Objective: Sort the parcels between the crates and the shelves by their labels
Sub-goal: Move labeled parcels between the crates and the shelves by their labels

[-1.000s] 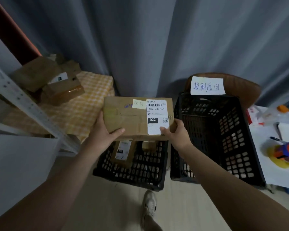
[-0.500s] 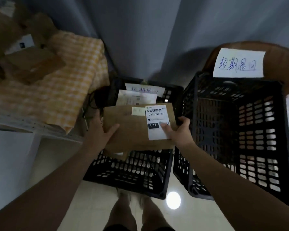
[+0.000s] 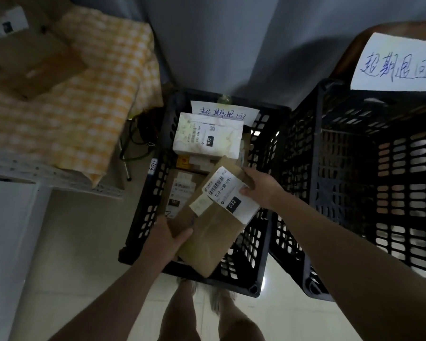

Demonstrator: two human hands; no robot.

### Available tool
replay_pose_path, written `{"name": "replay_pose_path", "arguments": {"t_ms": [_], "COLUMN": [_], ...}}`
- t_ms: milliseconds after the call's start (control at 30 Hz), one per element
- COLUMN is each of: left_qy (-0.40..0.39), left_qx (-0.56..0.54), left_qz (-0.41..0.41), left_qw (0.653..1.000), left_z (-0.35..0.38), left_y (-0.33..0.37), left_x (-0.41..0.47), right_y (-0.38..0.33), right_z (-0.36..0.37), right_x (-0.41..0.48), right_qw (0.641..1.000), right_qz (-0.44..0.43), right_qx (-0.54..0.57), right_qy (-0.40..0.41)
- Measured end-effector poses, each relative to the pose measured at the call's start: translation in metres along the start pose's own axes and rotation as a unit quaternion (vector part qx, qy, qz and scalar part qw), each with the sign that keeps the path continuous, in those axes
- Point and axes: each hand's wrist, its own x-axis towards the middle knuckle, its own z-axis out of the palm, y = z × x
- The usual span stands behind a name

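Note:
A brown cardboard parcel [image 3: 212, 232] with a white label reading 032 is tilted over the smaller black crate [image 3: 258, 244]. My left hand [image 3: 169, 238] grips its near left edge, thumb on top. My right hand [image 3: 261, 187] holds its far right corner by the label. Inside the crate lie a white parcel [image 3: 207, 136] marked 032, a brown parcel [image 3: 180, 190] and others. A handwritten paper sign [image 3: 221, 113] stands at the crate's back wall. A taller black crate [image 3: 354, 168] stands to the right, a second handwritten sign [image 3: 396, 64] above it.
A shelf covered with yellow checked cloth [image 3: 84, 107] is at the left, bearing brown boxes [image 3: 30, 62]. Cables [image 3: 133, 141] hang by its edge. A grey curtain [image 3: 244, 45] closes the back. My feet [image 3: 207, 294] stand on the pale tiled floor before the crates.
The parcel has come down from chest height, turned diagonal and tilted into the smaller crate. Both hands stayed on it, and my view has tipped down over the crates.

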Motion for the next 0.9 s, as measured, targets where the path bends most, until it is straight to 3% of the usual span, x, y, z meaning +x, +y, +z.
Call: {"name": "replay_pose_path", "arguments": {"t_ms": [233, 300, 400, 500, 567, 633, 733, 900], "left_qy": [-0.03, 0.003, 0.074, 0.009, -0.017, 0.028, 0.068, 0.114], "left_qx": [0.083, 0.089, 0.093, 0.068, 0.014, 0.009, 0.065, 0.1], "left_qz": [0.127, 0.181, 0.158, 0.159, 0.155, 0.133, 0.13, 0.192], "left_qw": [0.988, 0.979, 0.98, 0.985, 0.988, 0.991, 0.987, 0.97], "left_z": [0.068, 0.081, 0.083, 0.084, 0.092, 0.097, 0.101, 0.093], "left_y": [0.005, 0.011, 0.007, -0.006, -0.015, -0.019, -0.023, -0.026], "left_x": [0.017, 0.032, 0.061, 0.081, 0.088, 0.091, 0.093, 0.092], "right_y": [0.018, 0.023, 0.033, 0.042, 0.047, 0.05, 0.051, 0.055], "right_z": [0.021, 0.027, 0.031, 0.05, 0.07, 0.092, 0.12, 0.118], "right_x": [0.035, 0.047, 0.062, 0.065, 0.061, 0.05, 0.039, 0.043], "right_qw": [0.99, 0.988, 0.986, 0.996, 0.997, 0.988, 0.971, 0.972], "right_qz": [-0.07, -0.07, -0.069, -0.048, 0.025, 0.1, 0.124, 0.118], "right_qx": [-0.098, -0.101, -0.101, -0.078, -0.041, 0.054, 0.173, 0.156], "right_qy": [-0.078, -0.089, -0.109, -0.024, 0.067, 0.104, 0.106, 0.128]}}
